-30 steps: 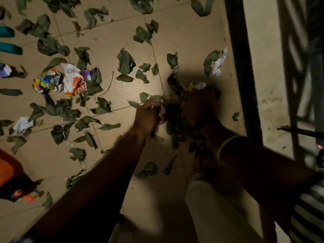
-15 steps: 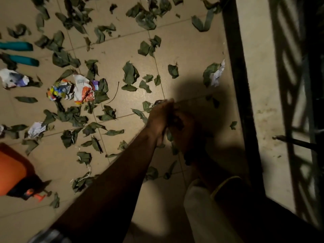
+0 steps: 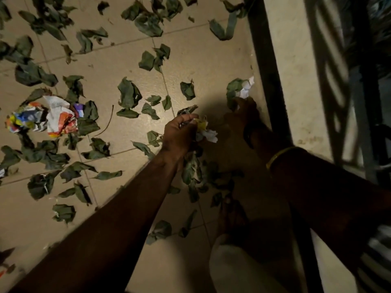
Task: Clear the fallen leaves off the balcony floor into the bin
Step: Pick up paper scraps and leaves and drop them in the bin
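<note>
- Balcony clean-up, early stage by the look of it: leaves lie scattered over most of the tiled floor, w/ thick patches top left & a shadowed clump near the person's foot.
- Litter among them: crumpled wrappers at left, white paper hard against the dark rail at right.
- Bin not in view, so nothing can be counted as binned yet; est. only a handful gathered vs. dozens left.
- Left hand: arm stretched fwd & down, fingers curled tight round a bunch of leaves & paper scraps, more leaves trailing below the wrist.
- Right hand: arm w/ gold bangle reaches across to the rail side, fingertips at the leaf beside the white paper; deep shadow, so can't tell whether it's pinching or only touching.
- Judgement: collecting goes on by hand, piece by piece; the carry to the bin is yet to come.
</note>
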A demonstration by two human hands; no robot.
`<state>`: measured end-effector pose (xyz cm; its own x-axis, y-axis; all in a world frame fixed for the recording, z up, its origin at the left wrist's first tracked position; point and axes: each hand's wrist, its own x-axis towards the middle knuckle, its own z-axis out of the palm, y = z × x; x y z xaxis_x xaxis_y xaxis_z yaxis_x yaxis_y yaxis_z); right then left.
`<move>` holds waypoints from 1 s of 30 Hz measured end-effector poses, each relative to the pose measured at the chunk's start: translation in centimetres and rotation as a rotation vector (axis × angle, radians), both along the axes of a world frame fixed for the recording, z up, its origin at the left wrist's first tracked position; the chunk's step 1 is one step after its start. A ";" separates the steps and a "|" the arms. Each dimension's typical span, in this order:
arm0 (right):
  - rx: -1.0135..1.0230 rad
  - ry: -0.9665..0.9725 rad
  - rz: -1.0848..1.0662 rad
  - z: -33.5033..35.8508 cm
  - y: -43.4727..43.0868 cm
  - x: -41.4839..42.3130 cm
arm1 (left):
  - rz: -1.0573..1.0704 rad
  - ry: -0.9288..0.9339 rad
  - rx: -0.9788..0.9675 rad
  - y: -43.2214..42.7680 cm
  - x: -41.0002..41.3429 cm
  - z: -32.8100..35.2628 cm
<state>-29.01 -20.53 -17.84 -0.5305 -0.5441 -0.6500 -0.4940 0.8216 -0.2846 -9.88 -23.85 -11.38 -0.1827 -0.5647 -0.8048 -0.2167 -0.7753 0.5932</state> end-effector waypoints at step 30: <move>-0.576 -0.426 -0.140 36.9 6.4 30.7 | 0.749 -0.001 -0.119 8.9 20.7 30.4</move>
